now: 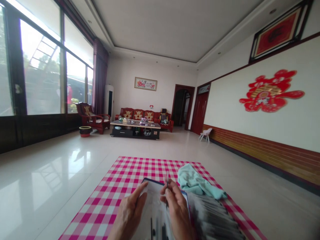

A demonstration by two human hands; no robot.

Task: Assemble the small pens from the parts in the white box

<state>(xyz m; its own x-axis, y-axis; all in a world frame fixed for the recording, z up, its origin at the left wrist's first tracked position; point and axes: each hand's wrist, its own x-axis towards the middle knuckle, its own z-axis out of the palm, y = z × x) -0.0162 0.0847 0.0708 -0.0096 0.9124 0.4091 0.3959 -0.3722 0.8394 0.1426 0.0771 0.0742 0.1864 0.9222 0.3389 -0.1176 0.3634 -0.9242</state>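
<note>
- Currently, the right hand (pixel 176 203) pinches a slim pen-like stick (pixel 167 180) upright between thumb and fingers, above a blue-rimmed white tray (pixel 153 180).
- The left hand (pixel 131 208) is loosely parted by the tray's far-left edge, with no grip visible.
- Progress looks partial: a few dark sticks (pixel 151 228) lie in the tray, one is in hand, and a blurred, plastic-wrapped bundle (pixel 212 216) remains just beside it, below a mint cloth (pixel 195 180); its contents are unclear.
</note>
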